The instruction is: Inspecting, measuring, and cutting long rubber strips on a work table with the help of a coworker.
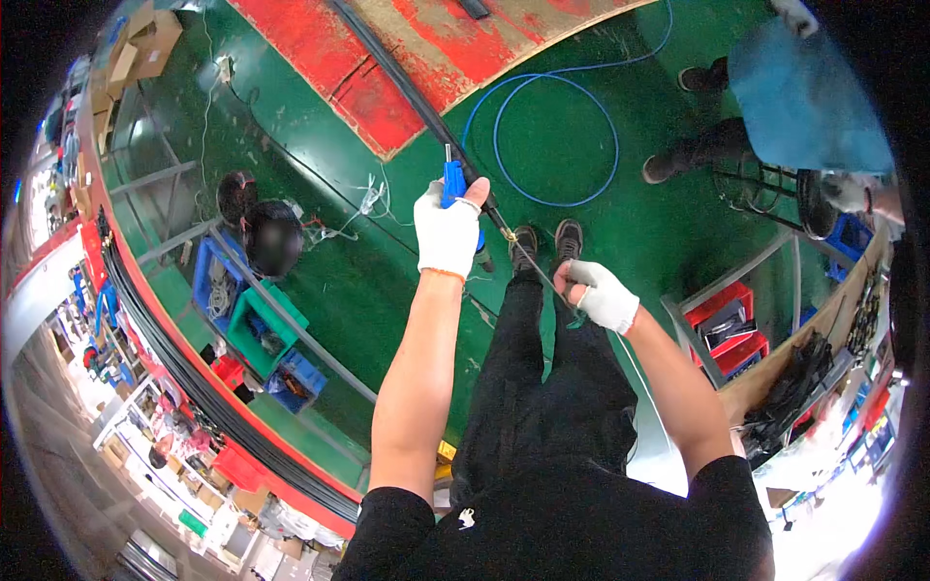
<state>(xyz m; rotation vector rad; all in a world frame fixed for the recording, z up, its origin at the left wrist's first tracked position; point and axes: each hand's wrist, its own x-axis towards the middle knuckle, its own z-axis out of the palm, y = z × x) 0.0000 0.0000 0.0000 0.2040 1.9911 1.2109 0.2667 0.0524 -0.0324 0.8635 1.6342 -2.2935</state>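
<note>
My left hand (449,229), in a white glove with bare fingertips, is closed round a blue gas torch (453,182) with a metal nozzle pointing up. A long black tube (395,70) slants down from the table and passes beside the torch and my thumb; whether that hand also grips it, I cannot tell. At the tube's lower end is a yellowish tie (511,235), from which a thin cord (536,264) runs to my right hand (599,295). The gloved fingers of that hand pinch the cord, and a pale length hangs below it.
A worn red table (386,136) stands ahead, with a coiled blue hose (617,155) on the green floor. Another person (809,102) in blue is at the far right, near a black stool (816,205). Racks with black tubing (179,363) and crates (260,329) stand left.
</note>
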